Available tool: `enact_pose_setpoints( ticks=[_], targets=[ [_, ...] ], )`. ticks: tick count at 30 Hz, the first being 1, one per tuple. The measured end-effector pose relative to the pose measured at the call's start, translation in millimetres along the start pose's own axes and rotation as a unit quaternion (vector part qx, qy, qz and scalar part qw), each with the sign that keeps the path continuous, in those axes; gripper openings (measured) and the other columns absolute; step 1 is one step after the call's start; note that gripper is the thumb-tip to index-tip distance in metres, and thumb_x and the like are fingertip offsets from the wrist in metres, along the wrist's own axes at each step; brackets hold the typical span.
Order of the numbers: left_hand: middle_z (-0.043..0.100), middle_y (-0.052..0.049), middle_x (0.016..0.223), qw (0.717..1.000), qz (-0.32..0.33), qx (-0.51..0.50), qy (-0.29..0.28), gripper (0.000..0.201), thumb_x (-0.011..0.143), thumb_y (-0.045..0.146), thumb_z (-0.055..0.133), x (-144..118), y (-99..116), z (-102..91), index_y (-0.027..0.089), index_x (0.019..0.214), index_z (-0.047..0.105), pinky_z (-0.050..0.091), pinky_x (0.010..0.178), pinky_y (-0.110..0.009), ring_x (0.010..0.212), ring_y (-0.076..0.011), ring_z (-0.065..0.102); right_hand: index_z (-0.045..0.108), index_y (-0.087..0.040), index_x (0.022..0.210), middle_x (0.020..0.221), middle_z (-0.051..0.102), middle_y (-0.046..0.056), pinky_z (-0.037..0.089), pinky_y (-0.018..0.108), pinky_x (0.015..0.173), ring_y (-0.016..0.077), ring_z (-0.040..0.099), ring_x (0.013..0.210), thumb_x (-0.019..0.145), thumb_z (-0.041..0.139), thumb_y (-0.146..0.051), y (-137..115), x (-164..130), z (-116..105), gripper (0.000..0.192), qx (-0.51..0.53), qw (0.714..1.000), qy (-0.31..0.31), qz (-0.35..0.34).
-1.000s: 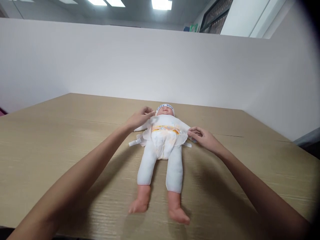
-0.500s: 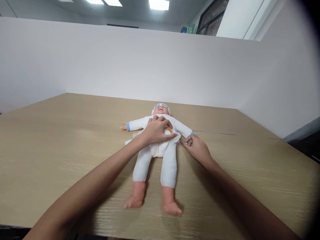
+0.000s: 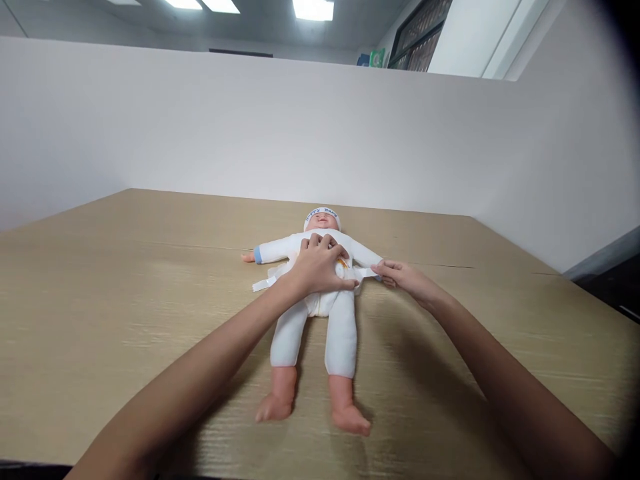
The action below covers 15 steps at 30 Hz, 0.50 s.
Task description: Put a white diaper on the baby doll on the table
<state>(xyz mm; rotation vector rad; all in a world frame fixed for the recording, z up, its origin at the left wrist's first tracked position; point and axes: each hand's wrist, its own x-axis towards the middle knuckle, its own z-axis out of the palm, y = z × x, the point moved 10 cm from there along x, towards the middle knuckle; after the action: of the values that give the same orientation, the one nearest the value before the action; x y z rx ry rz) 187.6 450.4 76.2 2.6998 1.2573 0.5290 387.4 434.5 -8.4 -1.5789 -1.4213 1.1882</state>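
Observation:
A baby doll (image 3: 341, 337) in white clothes and a white headband lies on its back, its bare feet toward me. Around its hips is a white diaper (image 3: 319, 306), an orange mark showing at the front. My left hand (image 3: 323, 265) lies spread over the diaper's front, pressing on the doll's belly and covering much of it. Pinched in the fingers of my right hand (image 3: 400, 277) is a white diaper tab (image 3: 367, 272), stretched out to the right by the doll's arm. Another loose tab (image 3: 263, 285) sticks out on the left side.
The doll lies on a wide wooden table (image 3: 150, 300) with a thin seam across it. A white partition (image 3: 250, 127) rises behind the table and along the right. A dark object (image 3: 610, 280) stands at the right edge.
My right hand has moved up and right, drawing the tab out straight from the diaper. My left hand stays on the diaper's front, and the doll's legs have shifted slightly right.

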Motion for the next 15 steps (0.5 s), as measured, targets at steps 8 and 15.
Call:
enact_pose_setpoints(
  ticks=[8, 15],
  targets=[
    [0.06, -0.013, 0.143, 1.0, -0.006, -0.01, 0.014, 0.085, 0.075, 0.077, 0.077, 1.3, -5.1, 3.6, 0.024, 0.142, 0.065, 0.04, 0.121, -0.06, 0.135, -0.0388, 0.047, 0.048, -0.015, 0.076, 0.067, 0.048, -0.002, 0.031, 0.021, 0.06, 0.0041, 0.04, 0.061, 0.074, 0.077, -0.082, -56.5, 38.1, 54.8, 0.072, -0.034, 0.997, -0.049, -0.052],
    [0.061, -0.01, 0.155, 0.977, -0.008, -0.205, -0.054, 0.095, 0.073, 0.064, 0.088, -0.3, -24.8, -1.1, 0.028, 0.155, 0.054, 0.037, 0.131, -0.061, 0.15, -0.0376, 0.044, 0.07, -0.017, 0.104, 0.109, 0.072, 0.004, 0.051, 0.022, 0.082, 0.0095, 0.063, 0.091, 0.095, 0.069, -0.06, -78.4, 0.6, 51.2, 0.044, -0.114, 0.961, 0.11, -0.226]
  ],
)
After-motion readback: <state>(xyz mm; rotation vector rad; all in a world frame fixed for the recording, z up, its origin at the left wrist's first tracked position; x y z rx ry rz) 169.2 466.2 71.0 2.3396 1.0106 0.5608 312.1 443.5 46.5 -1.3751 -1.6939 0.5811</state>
